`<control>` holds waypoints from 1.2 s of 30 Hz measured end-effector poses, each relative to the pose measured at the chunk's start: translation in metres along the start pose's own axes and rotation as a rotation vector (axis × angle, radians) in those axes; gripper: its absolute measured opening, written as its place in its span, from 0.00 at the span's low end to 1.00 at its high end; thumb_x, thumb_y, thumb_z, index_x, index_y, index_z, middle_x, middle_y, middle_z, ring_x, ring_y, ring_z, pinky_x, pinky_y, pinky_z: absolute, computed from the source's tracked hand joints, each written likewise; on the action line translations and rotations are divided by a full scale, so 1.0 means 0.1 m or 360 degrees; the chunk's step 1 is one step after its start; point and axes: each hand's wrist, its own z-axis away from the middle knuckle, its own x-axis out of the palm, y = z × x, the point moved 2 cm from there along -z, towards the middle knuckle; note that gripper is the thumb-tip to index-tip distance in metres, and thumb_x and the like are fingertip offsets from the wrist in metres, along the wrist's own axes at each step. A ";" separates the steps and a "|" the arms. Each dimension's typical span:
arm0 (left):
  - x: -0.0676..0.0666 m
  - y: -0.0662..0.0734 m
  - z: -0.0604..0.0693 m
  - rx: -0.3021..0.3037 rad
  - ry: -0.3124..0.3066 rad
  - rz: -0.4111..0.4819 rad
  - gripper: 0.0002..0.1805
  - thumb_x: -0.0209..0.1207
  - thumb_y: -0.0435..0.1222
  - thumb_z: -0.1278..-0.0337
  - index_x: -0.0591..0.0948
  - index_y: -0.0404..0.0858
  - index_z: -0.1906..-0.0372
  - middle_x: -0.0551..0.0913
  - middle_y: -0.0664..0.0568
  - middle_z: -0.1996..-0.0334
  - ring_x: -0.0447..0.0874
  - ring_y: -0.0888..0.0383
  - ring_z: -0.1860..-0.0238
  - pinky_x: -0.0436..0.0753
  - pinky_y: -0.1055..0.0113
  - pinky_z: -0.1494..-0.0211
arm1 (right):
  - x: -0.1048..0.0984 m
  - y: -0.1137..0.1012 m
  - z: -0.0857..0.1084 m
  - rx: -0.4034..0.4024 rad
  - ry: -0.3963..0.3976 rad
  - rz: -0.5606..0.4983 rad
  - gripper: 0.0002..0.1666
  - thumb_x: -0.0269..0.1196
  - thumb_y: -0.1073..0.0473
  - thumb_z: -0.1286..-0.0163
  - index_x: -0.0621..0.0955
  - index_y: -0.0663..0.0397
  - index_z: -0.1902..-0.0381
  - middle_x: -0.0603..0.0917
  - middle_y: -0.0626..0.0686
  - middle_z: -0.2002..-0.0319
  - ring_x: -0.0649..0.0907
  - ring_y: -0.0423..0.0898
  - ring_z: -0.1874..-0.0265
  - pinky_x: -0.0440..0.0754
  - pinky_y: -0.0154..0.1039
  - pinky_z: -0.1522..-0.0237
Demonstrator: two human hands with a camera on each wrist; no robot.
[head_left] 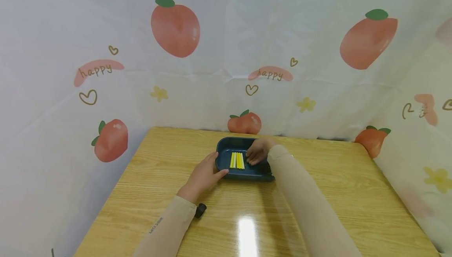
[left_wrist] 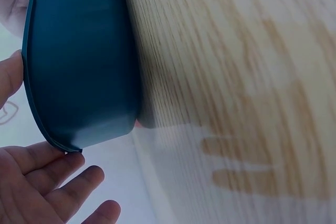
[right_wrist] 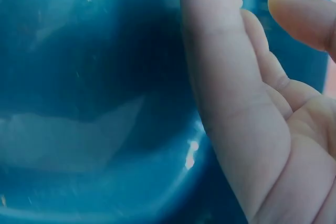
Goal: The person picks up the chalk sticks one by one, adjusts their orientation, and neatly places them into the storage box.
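Note:
A dark blue-green rectangular tray stands on the table. Several yellow and white chalk sticks lie side by side inside it, left of its middle. My left hand is at the tray's left end, its thumb touching the near rim and its fairly straight fingers at the left side. In the left wrist view those fingertips meet the rim at a corner. My right hand reaches down into the tray, just right of the chalk. Its thumb stands apart from the bent fingers, with nothing visible between them.
The wooden table extends around the tray. A white cloth with printed fruit hangs behind it and at the sides. Something small and pale shows beside the right sleeve, mostly hidden. A black device sits at the left wrist.

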 end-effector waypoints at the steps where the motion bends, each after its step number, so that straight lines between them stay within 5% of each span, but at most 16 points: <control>1: 0.00 0.00 0.00 -0.0006 -0.0002 0.0001 0.47 0.63 0.55 0.36 0.59 0.37 0.22 0.60 0.45 0.23 0.59 0.45 0.25 0.64 0.49 0.25 | -0.02 0.00 0.02 -0.0021 -0.0010 0.0012 0.17 0.57 0.66 0.25 0.76 0.72 0.44 0.82 0.61 0.61 0.84 0.49 0.69 0.88 0.39 0.61; 16: -0.01 -0.01 0.02 -0.0018 -0.0011 0.0002 0.46 0.62 0.55 0.36 0.59 0.36 0.22 0.60 0.45 0.23 0.59 0.45 0.25 0.64 0.48 0.25 | -0.20 0.08 0.48 -0.0330 -0.0046 0.0252 0.22 0.55 0.65 0.24 0.72 0.77 0.38 0.82 0.63 0.57 0.84 0.50 0.63 0.87 0.44 0.54; 25: -0.01 0.00 0.00 0.0004 -0.0009 0.0014 0.45 0.63 0.54 0.35 0.60 0.36 0.22 0.60 0.44 0.24 0.59 0.44 0.25 0.64 0.48 0.25 | -0.21 0.15 0.77 -0.0465 0.0088 0.0498 0.19 0.56 0.62 0.24 0.78 0.73 0.44 0.83 0.66 0.51 0.85 0.52 0.60 0.87 0.44 0.55; 36: -0.01 -0.01 -0.01 0.0008 -0.0021 -0.0001 0.47 0.62 0.56 0.36 0.59 0.36 0.22 0.60 0.44 0.23 0.59 0.44 0.25 0.64 0.49 0.25 | -0.29 0.30 0.93 -0.0618 0.0204 0.0581 0.13 0.55 0.63 0.23 0.81 0.69 0.53 0.83 0.64 0.55 0.84 0.49 0.64 0.87 0.44 0.58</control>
